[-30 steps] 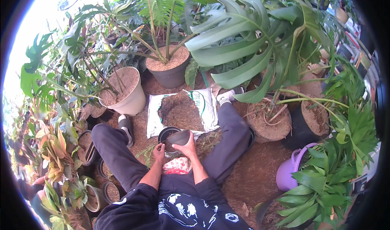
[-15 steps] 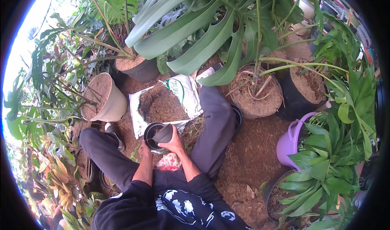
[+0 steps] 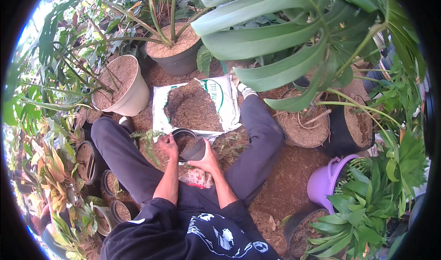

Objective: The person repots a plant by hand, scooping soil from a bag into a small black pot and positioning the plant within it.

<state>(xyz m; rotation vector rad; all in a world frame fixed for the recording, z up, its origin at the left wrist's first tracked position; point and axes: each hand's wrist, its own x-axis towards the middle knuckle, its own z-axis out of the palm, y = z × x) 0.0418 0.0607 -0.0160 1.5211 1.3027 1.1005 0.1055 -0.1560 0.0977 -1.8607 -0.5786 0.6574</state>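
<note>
My left hand (image 3: 169,145) is closed at the left rim of a black plant pot (image 3: 185,135). Feathery green fern fronds (image 3: 149,144) stick out from that hand to the left, their stems hidden in the fingers. Brown soil shows inside the tilted pot. My right hand (image 3: 207,160) grips the pot's near right side, thumb up along its dark grey wall. Just beyond the pot lies a white bag (image 3: 228,105), cut open, with a mound of dark potting soil (image 3: 190,106) in it.
A cream pot (image 3: 131,92) and a dark grey pot (image 3: 177,62) stand beyond my left knee. Large monstera leaves (image 3: 271,39) hang over the far right. A purple bucket (image 3: 321,184) stands right, and small pots (image 3: 123,210) line the left.
Both hands and the pot have moved slightly away from me. The dark cup-like piece no longer tips across the pot's mouth, and more fern shows beside my left hand. The view has shifted.
</note>
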